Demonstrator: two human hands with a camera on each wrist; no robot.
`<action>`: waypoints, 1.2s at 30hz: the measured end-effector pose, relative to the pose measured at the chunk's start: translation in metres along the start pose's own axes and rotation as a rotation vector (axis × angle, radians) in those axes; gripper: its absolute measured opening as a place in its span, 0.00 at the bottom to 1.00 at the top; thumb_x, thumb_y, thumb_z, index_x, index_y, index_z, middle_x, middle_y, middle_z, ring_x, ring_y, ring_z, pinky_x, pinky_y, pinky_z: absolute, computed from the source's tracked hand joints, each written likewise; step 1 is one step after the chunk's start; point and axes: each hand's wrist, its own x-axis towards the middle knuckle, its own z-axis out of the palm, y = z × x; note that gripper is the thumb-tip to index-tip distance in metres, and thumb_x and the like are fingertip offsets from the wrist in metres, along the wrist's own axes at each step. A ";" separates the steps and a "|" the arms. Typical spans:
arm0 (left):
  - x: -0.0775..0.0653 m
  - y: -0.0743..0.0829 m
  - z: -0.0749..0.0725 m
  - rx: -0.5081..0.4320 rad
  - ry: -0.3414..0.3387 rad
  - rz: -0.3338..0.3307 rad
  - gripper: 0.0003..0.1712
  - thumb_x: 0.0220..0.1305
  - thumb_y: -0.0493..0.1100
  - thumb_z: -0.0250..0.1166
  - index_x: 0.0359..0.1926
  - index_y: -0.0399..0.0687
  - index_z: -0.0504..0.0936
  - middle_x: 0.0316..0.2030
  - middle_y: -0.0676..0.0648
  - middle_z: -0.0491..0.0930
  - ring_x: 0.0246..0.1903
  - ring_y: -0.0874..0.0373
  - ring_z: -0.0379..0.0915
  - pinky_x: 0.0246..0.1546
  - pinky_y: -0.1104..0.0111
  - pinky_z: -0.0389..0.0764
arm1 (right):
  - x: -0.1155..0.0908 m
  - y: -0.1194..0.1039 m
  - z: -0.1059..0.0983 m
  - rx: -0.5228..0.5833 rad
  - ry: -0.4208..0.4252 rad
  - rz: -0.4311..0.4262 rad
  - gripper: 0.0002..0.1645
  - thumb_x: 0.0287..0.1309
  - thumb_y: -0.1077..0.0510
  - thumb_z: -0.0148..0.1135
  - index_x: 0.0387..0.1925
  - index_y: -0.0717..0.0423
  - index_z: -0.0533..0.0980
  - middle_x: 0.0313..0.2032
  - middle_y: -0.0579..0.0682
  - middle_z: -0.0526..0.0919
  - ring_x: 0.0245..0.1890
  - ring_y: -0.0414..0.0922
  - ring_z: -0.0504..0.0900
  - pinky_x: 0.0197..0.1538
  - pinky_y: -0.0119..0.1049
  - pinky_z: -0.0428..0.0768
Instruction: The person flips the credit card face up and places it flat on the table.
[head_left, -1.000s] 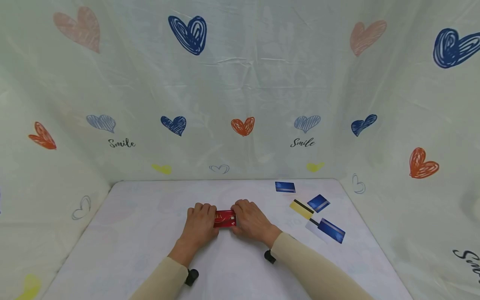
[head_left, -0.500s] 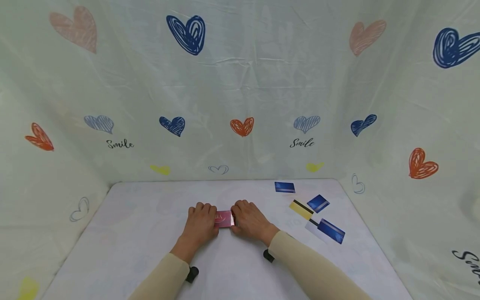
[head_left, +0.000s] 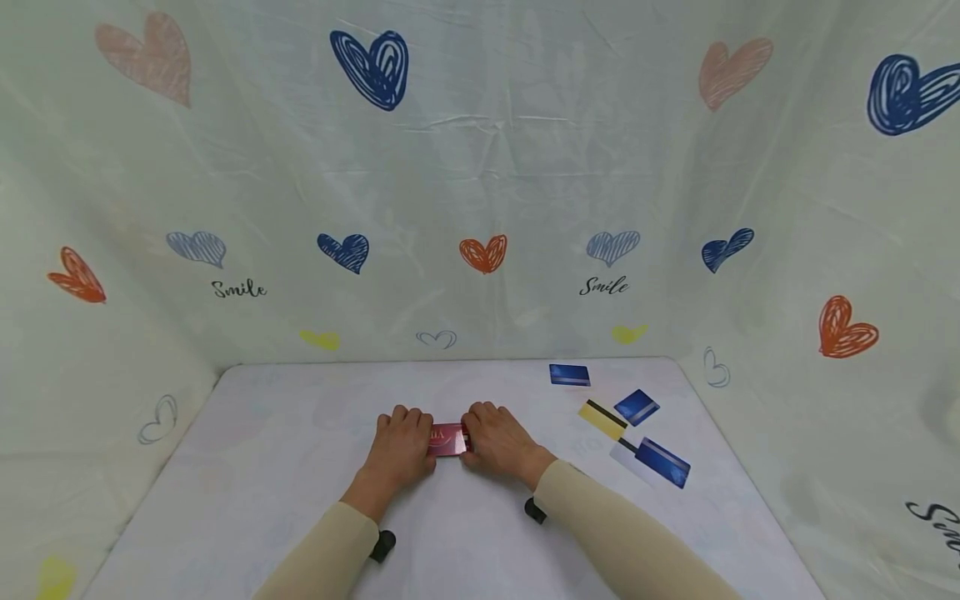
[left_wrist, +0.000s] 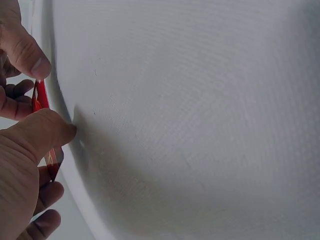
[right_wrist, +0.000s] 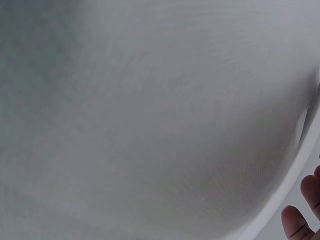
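A red bank card (head_left: 447,440) with pale lettering lies between both hands near the middle of the white table in the head view. My left hand (head_left: 401,447) pinches its left end, thumb at the near side and fingers at the far side. At the other end my right hand (head_left: 498,442) grips it in the same way. The left wrist view shows the card (left_wrist: 42,95) edge-on, with both thumbs at its near edge. Only a few fingertips of my right hand (right_wrist: 303,210) come into the right wrist view, where the card is hidden.
To the right on the table (head_left: 247,467) lie a yellow card (head_left: 603,419) with a black stripe and several blue cards, one at the back (head_left: 570,375), one in the middle (head_left: 637,407) and one nearer (head_left: 663,462). A heart-printed curtain (head_left: 480,167) hangs behind and at both sides.
The card's face tilts between the hands: bright red a second ago, it turned paler pink with glare and is now a duller red. Both hands keep their hold with barely any shift.
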 end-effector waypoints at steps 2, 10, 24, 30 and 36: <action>0.000 0.000 0.000 -0.001 -0.008 -0.003 0.30 0.52 0.51 0.82 0.50 0.43 0.80 0.44 0.44 0.81 0.49 0.45 0.72 0.48 0.49 0.76 | 0.000 0.000 0.000 0.001 -0.004 0.000 0.28 0.64 0.38 0.69 0.54 0.53 0.79 0.50 0.47 0.81 0.48 0.43 0.78 0.46 0.34 0.78; 0.002 0.002 -0.001 -0.010 -0.060 -0.028 0.33 0.52 0.52 0.83 0.53 0.42 0.80 0.46 0.43 0.82 0.51 0.45 0.71 0.52 0.48 0.75 | 0.000 -0.001 0.000 -0.003 -0.032 0.004 0.29 0.65 0.38 0.69 0.56 0.54 0.79 0.50 0.47 0.80 0.48 0.43 0.77 0.49 0.34 0.80; 0.001 0.004 -0.006 -0.020 -0.097 -0.050 0.33 0.53 0.52 0.83 0.54 0.42 0.80 0.48 0.43 0.82 0.51 0.45 0.70 0.52 0.48 0.75 | -0.001 -0.002 0.001 0.001 -0.047 0.003 0.31 0.67 0.37 0.67 0.58 0.55 0.78 0.51 0.47 0.81 0.48 0.42 0.78 0.49 0.33 0.81; 0.001 0.003 -0.004 -0.024 -0.105 -0.051 0.34 0.52 0.52 0.83 0.54 0.42 0.80 0.48 0.43 0.82 0.50 0.45 0.70 0.53 0.47 0.75 | 0.000 -0.002 0.001 0.019 -0.065 0.008 0.31 0.67 0.37 0.68 0.59 0.55 0.78 0.51 0.47 0.80 0.48 0.42 0.78 0.51 0.34 0.82; 0.001 0.004 -0.003 -0.017 -0.097 -0.056 0.34 0.52 0.52 0.82 0.54 0.41 0.79 0.47 0.43 0.82 0.50 0.46 0.70 0.53 0.48 0.76 | 0.000 -0.003 0.001 0.035 -0.073 0.014 0.31 0.67 0.38 0.68 0.59 0.55 0.78 0.51 0.47 0.80 0.48 0.42 0.78 0.52 0.34 0.82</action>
